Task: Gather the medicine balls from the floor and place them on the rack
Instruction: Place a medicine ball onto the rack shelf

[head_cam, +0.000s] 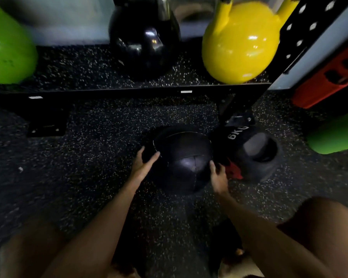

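Med balls [184, 157] x2, hands [144, 167] x2

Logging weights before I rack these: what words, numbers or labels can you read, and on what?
"6KG": white print on the black handled ball, right of the medicine ball; the last letter is blurred.
Two white tags on the rack rail: too blurred to read.
Medicine ball: no readable text.

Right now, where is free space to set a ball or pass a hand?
Free: floor left of the black ball; shelf gap between green kettlebell and black kettlebell. Crowded: the right hand sits between this ball and the 6KG ball.
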`<state>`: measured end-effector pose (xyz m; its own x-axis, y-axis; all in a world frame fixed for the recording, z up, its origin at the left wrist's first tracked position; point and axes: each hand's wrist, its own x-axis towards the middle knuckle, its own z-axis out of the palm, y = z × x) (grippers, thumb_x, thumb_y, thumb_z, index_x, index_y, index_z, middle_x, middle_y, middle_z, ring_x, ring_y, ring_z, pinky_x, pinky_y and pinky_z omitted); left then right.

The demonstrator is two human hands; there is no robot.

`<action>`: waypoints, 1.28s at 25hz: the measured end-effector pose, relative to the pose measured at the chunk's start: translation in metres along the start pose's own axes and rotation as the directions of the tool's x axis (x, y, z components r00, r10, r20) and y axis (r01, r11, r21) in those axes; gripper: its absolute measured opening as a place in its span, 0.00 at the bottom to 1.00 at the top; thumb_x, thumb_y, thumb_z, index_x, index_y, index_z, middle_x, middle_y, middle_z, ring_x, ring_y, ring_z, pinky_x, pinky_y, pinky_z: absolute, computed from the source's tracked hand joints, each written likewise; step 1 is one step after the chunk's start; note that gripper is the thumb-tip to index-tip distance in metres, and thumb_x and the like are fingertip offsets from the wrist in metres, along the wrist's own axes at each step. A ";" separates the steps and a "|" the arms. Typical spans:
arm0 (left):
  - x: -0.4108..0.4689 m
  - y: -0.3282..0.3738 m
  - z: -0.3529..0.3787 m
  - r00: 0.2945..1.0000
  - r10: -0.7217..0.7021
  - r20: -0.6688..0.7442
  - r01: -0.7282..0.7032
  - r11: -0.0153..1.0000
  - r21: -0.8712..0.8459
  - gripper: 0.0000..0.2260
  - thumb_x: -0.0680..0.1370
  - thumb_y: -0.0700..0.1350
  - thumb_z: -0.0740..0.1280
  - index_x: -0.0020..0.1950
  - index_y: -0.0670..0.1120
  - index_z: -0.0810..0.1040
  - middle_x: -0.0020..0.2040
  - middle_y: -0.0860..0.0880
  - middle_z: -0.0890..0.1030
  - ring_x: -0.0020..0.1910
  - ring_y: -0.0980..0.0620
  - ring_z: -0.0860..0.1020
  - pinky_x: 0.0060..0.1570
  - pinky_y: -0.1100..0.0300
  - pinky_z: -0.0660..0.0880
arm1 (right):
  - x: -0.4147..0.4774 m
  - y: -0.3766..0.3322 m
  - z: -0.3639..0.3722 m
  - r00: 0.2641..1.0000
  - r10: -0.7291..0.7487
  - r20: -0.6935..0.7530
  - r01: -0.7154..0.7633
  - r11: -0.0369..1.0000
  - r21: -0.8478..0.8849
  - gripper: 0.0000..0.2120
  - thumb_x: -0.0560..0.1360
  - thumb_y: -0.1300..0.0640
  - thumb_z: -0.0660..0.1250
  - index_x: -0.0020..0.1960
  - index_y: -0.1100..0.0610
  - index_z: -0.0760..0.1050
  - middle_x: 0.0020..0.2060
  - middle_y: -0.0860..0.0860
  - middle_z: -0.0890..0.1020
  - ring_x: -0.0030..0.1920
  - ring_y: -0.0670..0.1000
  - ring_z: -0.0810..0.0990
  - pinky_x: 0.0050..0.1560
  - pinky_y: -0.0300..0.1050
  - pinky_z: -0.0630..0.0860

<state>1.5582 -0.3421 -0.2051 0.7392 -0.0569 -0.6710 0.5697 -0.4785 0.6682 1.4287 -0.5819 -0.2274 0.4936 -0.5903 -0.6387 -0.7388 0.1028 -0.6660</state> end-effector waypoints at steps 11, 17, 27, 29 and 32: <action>0.079 -0.002 0.028 0.991 0.097 0.093 -0.066 0.952 -0.298 0.45 0.61 0.77 0.71 0.75 0.69 0.60 0.76 0.54 0.67 0.71 0.48 0.70 0.70 0.43 0.70 | 0.080 0.001 0.033 0.984 -0.167 -0.065 0.178 0.945 0.275 0.29 0.80 0.36 0.58 0.76 0.51 0.67 0.72 0.48 0.72 0.72 0.48 0.69 0.76 0.50 0.64; 0.039 -0.014 0.001 0.991 0.124 0.049 -0.094 0.907 -0.411 0.39 0.64 0.75 0.71 0.73 0.69 0.66 0.73 0.55 0.71 0.69 0.49 0.72 0.67 0.45 0.73 | 0.044 -0.030 0.037 0.964 -0.251 -0.091 0.264 0.946 0.190 0.25 0.81 0.37 0.58 0.73 0.48 0.71 0.67 0.49 0.78 0.67 0.50 0.74 0.67 0.43 0.67; -0.198 0.134 -0.145 0.991 0.105 -0.084 -0.133 0.848 -0.512 0.36 0.72 0.69 0.68 0.78 0.63 0.62 0.69 0.56 0.72 0.64 0.55 0.72 0.60 0.57 0.72 | -0.191 -0.220 -0.030 0.944 -0.329 -0.003 0.327 0.935 0.139 0.26 0.81 0.36 0.58 0.74 0.47 0.70 0.68 0.50 0.77 0.69 0.51 0.73 0.68 0.43 0.67; -0.255 0.175 -0.182 0.988 0.096 -0.120 -0.145 0.840 -0.523 0.36 0.70 0.69 0.68 0.76 0.62 0.64 0.68 0.57 0.73 0.64 0.55 0.73 0.62 0.56 0.72 | -0.251 -0.269 -0.047 0.941 -0.339 0.009 0.336 0.934 0.122 0.26 0.80 0.36 0.58 0.74 0.47 0.70 0.68 0.50 0.77 0.69 0.51 0.73 0.69 0.45 0.67; -0.324 0.229 -0.239 0.978 0.130 -0.162 -0.196 0.835 -0.514 0.36 0.67 0.70 0.68 0.74 0.62 0.68 0.67 0.58 0.74 0.65 0.55 0.73 0.66 0.54 0.72 | -0.333 -0.336 -0.063 0.928 -0.372 0.019 0.368 0.924 0.107 0.27 0.81 0.36 0.57 0.75 0.47 0.69 0.69 0.52 0.76 0.71 0.53 0.71 0.71 0.47 0.65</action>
<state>1.5347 -0.2243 0.2422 0.8553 0.0237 -0.5176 0.5155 0.0624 0.8546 1.4837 -0.4702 0.2326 0.7415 -0.5708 -0.3526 -0.4521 -0.0367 -0.8912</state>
